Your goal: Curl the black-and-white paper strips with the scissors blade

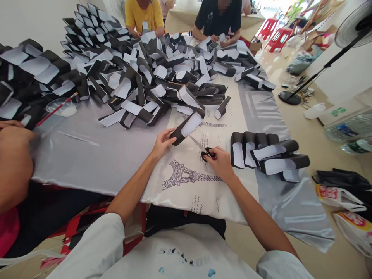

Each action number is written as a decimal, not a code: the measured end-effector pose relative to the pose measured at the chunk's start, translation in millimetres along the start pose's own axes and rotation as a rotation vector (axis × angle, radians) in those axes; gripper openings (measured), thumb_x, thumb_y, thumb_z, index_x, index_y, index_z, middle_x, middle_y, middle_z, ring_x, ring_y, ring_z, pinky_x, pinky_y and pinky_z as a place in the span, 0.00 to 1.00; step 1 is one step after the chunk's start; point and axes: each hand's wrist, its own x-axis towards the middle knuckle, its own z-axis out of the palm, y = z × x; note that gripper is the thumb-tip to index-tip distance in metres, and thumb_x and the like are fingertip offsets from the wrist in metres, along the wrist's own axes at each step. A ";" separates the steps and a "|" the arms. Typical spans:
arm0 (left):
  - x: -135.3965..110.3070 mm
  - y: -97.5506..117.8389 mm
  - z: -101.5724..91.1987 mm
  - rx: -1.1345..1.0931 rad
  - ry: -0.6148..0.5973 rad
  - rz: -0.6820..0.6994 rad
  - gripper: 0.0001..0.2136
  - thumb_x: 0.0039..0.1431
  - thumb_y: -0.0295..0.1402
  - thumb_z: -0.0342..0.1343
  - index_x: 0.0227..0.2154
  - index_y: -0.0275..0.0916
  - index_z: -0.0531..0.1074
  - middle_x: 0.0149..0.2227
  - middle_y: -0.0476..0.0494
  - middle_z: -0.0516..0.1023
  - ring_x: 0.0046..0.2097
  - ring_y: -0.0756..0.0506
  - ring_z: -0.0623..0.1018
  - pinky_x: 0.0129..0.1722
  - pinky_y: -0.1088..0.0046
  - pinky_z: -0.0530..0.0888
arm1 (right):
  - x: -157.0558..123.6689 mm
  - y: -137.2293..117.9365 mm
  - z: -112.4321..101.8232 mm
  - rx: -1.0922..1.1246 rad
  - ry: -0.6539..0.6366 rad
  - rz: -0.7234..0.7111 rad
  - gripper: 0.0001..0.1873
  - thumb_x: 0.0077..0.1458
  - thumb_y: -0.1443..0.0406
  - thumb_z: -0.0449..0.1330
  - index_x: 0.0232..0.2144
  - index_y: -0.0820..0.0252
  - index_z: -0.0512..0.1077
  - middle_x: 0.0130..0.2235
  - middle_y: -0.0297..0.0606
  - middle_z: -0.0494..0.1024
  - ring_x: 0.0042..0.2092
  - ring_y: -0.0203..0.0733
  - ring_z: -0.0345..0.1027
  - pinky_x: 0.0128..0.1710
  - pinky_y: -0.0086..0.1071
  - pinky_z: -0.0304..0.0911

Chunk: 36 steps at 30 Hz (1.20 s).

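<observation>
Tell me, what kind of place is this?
Probably a small craft workshop: a big heap of black-and-white card pieces on a long table, scissors in a right hand, and a co-worker across the table.

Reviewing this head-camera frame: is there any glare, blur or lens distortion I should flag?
Head view: the wide lens bows the outline of the satin tablecloth; glare streaks it and the glossy floor; the left hand, right hand, scissors and black-and-white paper piece show no motion blur.
</observation>
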 end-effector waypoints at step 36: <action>-2.2 2.8 2.1 -0.050 -0.037 -0.061 0.26 0.49 0.36 0.83 0.51 0.41 0.84 0.52 0.39 0.89 0.50 0.38 0.88 0.51 0.63 0.82 | -5.3 -2.0 0.8 0.163 -0.127 0.230 0.14 0.54 0.52 0.70 0.34 0.55 0.78 0.34 0.38 0.83 0.34 0.45 0.76 0.37 0.39 0.71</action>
